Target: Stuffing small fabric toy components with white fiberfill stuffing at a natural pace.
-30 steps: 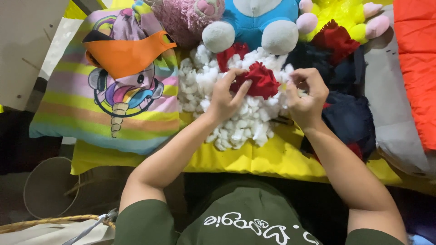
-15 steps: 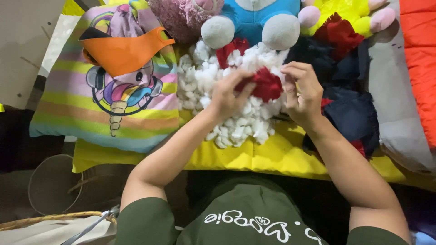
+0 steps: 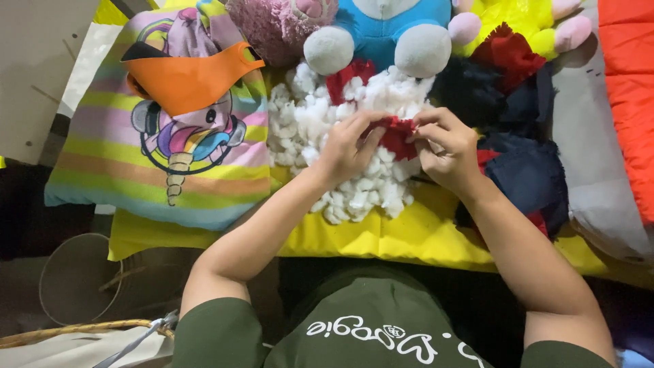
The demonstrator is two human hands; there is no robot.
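Observation:
My left hand (image 3: 349,146) and my right hand (image 3: 446,148) both pinch a small red piece of cloth (image 3: 396,134), held just above a heap of white stuffing tufts (image 3: 347,170). The heap lies on a yellow sheet (image 3: 381,235). More of the red cloth (image 3: 344,73) peeks out at the far side of the heap. To the right of my right hand lie dark blue and red fabric scraps (image 3: 528,170).
A striped pillow with a unicorn print (image 3: 174,146) lies at the left, an orange face mask (image 3: 191,78) on top of it. Plush toys, a blue one (image 3: 385,27) among them, line the far edge. An orange cushion (image 3: 630,88) is at the right, a pale round bin (image 3: 75,276) at the lower left.
Both hands have closed in on the red cloth, which now shows less between the fingers. The view has shifted slightly.

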